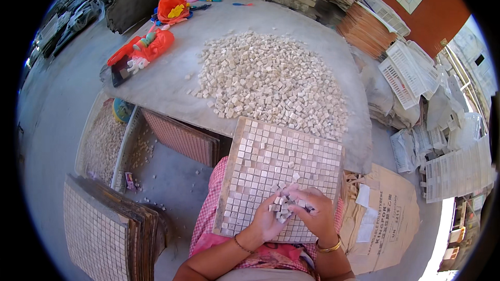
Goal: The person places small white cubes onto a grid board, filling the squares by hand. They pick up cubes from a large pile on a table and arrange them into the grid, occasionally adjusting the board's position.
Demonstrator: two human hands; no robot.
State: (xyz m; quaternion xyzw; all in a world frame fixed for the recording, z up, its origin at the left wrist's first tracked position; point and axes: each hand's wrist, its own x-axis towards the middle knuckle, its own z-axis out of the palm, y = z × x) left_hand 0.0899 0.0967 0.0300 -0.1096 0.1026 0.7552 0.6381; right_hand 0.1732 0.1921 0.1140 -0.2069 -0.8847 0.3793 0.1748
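1. Loose cubes, small, off-white and grey stone: a handful, gathered between the two hands, over the lower right part of the board.
2. Left hand: palm turned up, cupped around the handful from the left and below.
3. Right hand: to the right of the handful, fingers bent inward, thumb and fingertips at the cubes; whether one is pinched, cannot tell.
4. Board, shallow, brown-rimmed, gridded into small squares: directly beneath both hands, near-square, no clear long axis; turned slightly clockwise, its far edge sloping down to the right. Most squares show pale faces; some look darker, and whether these are vacant cannot be told.
5. Key relation: the grid extends ahead and to the left of the handful, with only a narrow strip behind. The right hand is nearer the board's right edge; the left is nearer its left columns.
6. Heap, broad, loose off-white stone cubes: beyond the board's far edge, on the grey, smooth surface, well apart from both hands.
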